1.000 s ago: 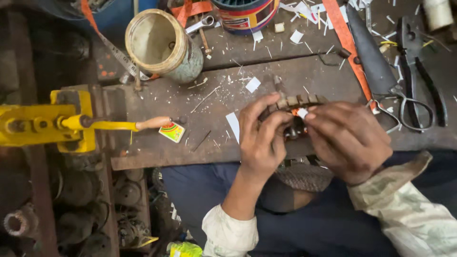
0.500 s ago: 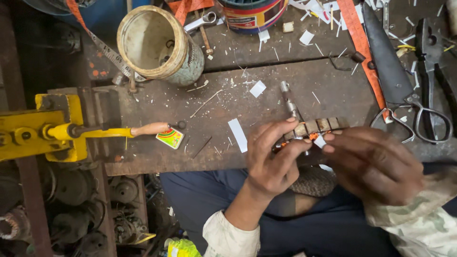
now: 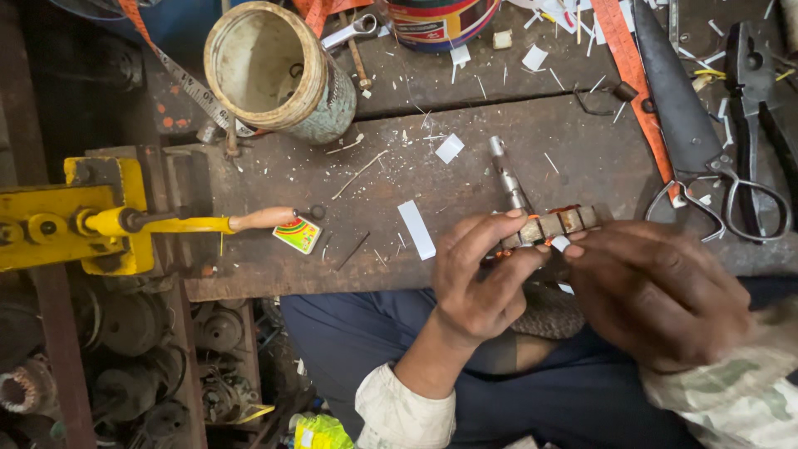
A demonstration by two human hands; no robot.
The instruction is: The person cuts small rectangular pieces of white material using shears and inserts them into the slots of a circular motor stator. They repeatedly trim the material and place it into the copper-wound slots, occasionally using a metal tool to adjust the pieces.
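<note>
Right now both hands meet over the near edge of the bench (image 3: 274,278), sharing one small armature (image 3: 555,223). The left hand (image 3: 478,287) grasps it, fingers curled over its near end and thumb beneath, so the slotted core juts out past the fingertips with its shaft (image 3: 507,175) pointing away from the person. The right hand (image 3: 657,291) comes in from the other side, its fingertips pinching a white paper slip (image 3: 560,243) against the core, touching it.

Just left of the left hand lies a white strip (image 3: 416,229) on the bench, and beyond it a small coloured card (image 3: 298,234) beside the wooden grip of a yellow crank tool (image 3: 83,223). Farther away from the left hand stands an open tin can (image 3: 270,71) with a measuring tape (image 3: 179,79) running beside it. Beyond the right hand lie big scissors (image 3: 706,158) and, next to them, pliers (image 3: 761,75), well apart from the armature. Below the hands are the person's dark trousers.
</note>
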